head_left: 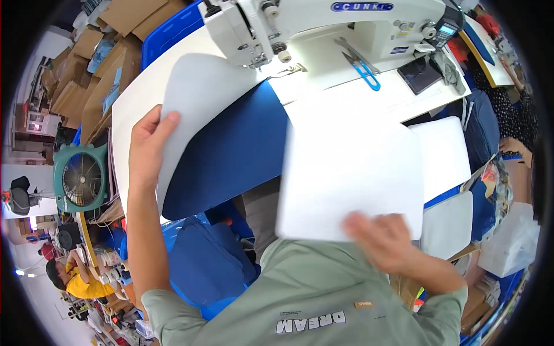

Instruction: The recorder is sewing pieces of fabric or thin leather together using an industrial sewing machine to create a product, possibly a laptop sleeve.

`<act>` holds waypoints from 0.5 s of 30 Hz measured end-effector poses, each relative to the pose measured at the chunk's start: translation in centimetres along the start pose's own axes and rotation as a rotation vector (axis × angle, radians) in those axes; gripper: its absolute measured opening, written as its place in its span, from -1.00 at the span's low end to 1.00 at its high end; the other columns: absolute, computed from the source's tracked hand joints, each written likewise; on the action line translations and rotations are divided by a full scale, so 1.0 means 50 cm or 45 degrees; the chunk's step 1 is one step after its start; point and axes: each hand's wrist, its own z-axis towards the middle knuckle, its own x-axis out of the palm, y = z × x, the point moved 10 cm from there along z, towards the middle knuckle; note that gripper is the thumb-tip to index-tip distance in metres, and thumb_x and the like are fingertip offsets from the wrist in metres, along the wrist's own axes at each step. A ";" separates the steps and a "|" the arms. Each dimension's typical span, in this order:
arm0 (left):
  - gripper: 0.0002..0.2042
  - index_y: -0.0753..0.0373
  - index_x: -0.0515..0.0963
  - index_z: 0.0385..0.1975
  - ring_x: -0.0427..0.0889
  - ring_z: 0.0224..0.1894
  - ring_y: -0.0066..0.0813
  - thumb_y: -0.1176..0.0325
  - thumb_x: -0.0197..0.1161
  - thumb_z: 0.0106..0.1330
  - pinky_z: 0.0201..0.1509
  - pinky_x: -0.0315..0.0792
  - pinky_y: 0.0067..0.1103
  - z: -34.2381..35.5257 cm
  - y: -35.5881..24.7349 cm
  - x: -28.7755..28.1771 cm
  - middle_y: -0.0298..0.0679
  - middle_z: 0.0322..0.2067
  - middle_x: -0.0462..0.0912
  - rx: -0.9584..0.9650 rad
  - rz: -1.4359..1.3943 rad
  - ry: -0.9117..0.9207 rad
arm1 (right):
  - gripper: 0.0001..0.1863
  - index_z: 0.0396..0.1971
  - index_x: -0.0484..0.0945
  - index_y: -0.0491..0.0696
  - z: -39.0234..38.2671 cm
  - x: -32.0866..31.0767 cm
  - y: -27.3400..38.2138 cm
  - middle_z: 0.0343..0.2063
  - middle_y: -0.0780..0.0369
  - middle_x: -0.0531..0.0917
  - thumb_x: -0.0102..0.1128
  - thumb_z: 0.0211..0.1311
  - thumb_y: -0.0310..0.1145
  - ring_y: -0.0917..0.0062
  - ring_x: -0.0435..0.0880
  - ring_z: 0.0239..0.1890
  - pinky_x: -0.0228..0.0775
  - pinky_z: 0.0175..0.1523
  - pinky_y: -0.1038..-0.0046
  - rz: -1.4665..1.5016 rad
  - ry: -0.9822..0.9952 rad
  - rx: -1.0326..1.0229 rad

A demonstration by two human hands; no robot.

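My left hand (150, 144) pinches the left edge of a pale grey-white sheet (199, 89), thumb on top. That sheet curls up, its far end close to the needle area of a white sewing machine (323, 23). Below the curl spreads a dark blue panel (236, 144); whether the two are joined or one piece, I cannot tell. My right hand (381, 239), smeared by motion, grips the near edge of a white rounded-corner panel (352, 167). This panel lies over the table's front edge, to the right of the blue one, and is also slightly blurred.
Blue-handled scissors (363, 72) and a dark phone (419, 74) lie on the white table behind the panel. More white panels (441, 150) are stacked at the right. A green fan (81, 177) and cardboard boxes (98, 86) stand left; blue cloth (208, 259) is piled below the table.
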 end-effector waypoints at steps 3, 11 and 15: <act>-0.82 0.31 0.62 -0.22 0.42 -0.31 -0.76 0.30 0.32 0.51 -0.18 0.36 -0.66 -0.032 -0.027 0.070 -0.51 -0.37 0.54 0.124 0.109 0.239 | -0.42 0.25 0.59 -0.23 0.135 0.074 0.104 0.24 0.03 0.63 0.20 0.25 -0.28 0.24 0.60 0.09 0.42 0.15 0.23 0.092 0.181 -0.281; -0.86 0.35 0.58 -0.20 0.55 -0.35 -0.45 0.39 0.31 0.44 -0.25 0.47 -0.53 -0.108 -0.067 0.158 -0.23 -0.32 0.58 0.419 0.450 0.534 | -0.54 0.14 0.63 -0.13 0.334 0.178 0.159 0.20 0.06 0.62 0.17 0.28 -0.27 0.20 0.55 0.21 0.37 0.30 0.19 0.373 -0.016 -0.495; -0.86 0.33 0.57 -0.21 0.58 -0.36 -0.32 0.39 0.31 0.41 -0.27 0.50 -0.46 -0.110 -0.071 0.185 -0.21 -0.31 0.58 0.468 0.501 0.584 | -0.55 0.14 0.64 0.01 0.341 0.174 0.098 0.11 0.13 0.64 0.19 0.25 -0.26 0.25 0.56 0.16 0.39 0.27 0.21 0.423 -0.115 -0.444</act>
